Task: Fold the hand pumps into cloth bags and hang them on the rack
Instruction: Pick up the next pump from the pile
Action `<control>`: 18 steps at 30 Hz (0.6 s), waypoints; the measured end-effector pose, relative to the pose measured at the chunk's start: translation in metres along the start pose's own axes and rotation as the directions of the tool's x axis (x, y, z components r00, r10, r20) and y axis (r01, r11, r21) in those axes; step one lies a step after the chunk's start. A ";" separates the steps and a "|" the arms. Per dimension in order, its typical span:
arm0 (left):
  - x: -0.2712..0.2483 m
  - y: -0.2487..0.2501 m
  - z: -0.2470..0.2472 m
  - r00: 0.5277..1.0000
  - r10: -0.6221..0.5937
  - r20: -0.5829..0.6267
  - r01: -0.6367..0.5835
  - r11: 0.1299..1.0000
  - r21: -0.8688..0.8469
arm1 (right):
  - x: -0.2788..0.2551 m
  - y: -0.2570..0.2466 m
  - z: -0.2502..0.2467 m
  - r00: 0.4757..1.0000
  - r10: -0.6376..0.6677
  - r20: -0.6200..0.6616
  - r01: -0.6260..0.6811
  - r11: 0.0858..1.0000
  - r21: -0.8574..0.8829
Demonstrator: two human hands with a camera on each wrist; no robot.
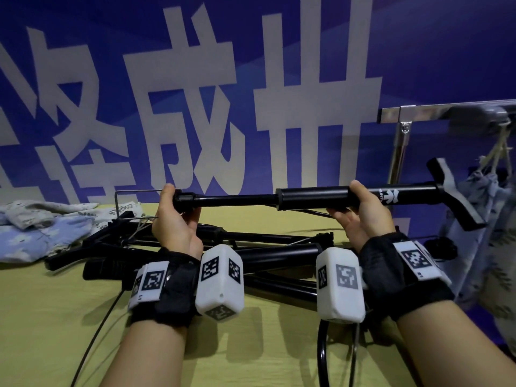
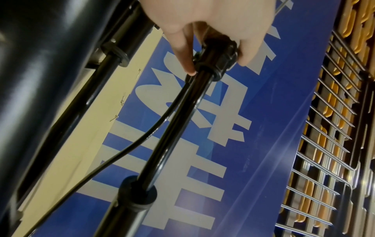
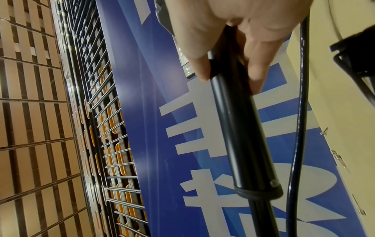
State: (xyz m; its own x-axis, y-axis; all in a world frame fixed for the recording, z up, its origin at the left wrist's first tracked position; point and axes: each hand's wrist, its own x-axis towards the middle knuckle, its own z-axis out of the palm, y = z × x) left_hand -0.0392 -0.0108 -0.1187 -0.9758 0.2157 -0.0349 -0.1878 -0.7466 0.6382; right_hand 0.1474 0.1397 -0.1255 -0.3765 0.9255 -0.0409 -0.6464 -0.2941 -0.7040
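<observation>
While my left hand (image 1: 176, 222) grips the hand pump (image 1: 312, 197) at its end fitting, my right hand (image 1: 360, 216) grasps the barrel, level above the table's (image 1: 55, 317) rear edge.

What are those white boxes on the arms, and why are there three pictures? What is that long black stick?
Those white boxes are small cameras strapped to a person's wrists. One picture comes from a camera on the head, the other two from the wrists, looking along the fingers. The long black stick is a hand pump for pumping air. The left hand grips its thin end and the right hand grips its thick tube, holding it level above a yellow table. More black pumps lie piled on the table, with cloth bags at the left. One bag already hangs from the metal rack at the right.
</observation>
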 end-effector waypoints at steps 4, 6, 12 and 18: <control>0.001 -0.001 -0.001 1.000 -0.009 -0.003 0.009 1.000 0.000 | 0.002 0.001 0.000 0.999 0.008 0.041 -0.007 1.000 -0.010; 0.003 -0.001 -0.002 1.000 -0.016 -0.003 0.016 1.000 0.003 | 0.002 0.000 0.000 0.998 0.012 0.059 -0.012 1.000 0.004; 0.009 -0.004 -0.003 0.999 -0.052 -0.007 0.053 0.994 0.096 | 0.003 0.002 -0.001 0.997 0.029 0.077 -0.030 1.000 0.007; 0.013 -0.004 0.000 0.973 -0.204 0.106 0.192 0.975 0.116 | 0.005 0.003 -0.002 0.999 0.017 0.029 -0.016 0.999 -0.033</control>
State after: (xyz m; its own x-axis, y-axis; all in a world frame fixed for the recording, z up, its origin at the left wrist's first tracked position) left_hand -0.0515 -0.0051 -0.1218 -0.8994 0.4294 -0.0825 -0.3575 -0.6135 0.7042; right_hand 0.1451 0.1440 -0.1293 -0.4070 0.9128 -0.0322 -0.6178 -0.3011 -0.7264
